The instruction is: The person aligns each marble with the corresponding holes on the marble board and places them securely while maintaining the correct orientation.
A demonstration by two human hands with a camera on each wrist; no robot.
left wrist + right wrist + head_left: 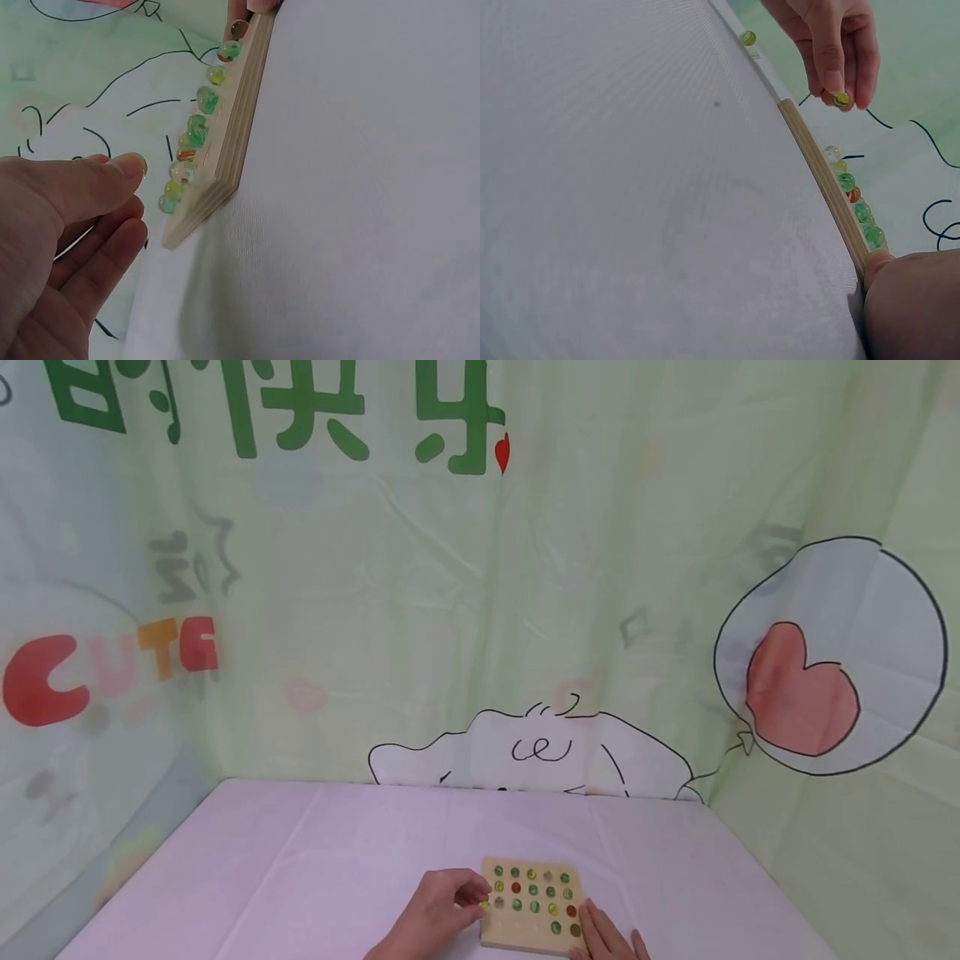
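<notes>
A square wooden board (525, 935) lies flat on the table with rows of coloured glass marbles in its hollows. My left hand (442, 906) is at the board's left edge, pinching a yellow-green marble (841, 98) between thumb and fingertips. In the left wrist view, that marble is hidden behind the left hand (82, 225). My right hand (606, 935) rests against the board's near right corner, its fingers straight along the right edge and its thumb at the front edge. Two marbles (556, 927) sit at the right end of the front row, beside bare hollows.
A pale cloth covers the table (337, 843). Another yellow-green marble (748, 37) lies on the table beyond the board's left side in the right wrist view. Printed curtains (450, 610) stand behind the table and along both sides.
</notes>
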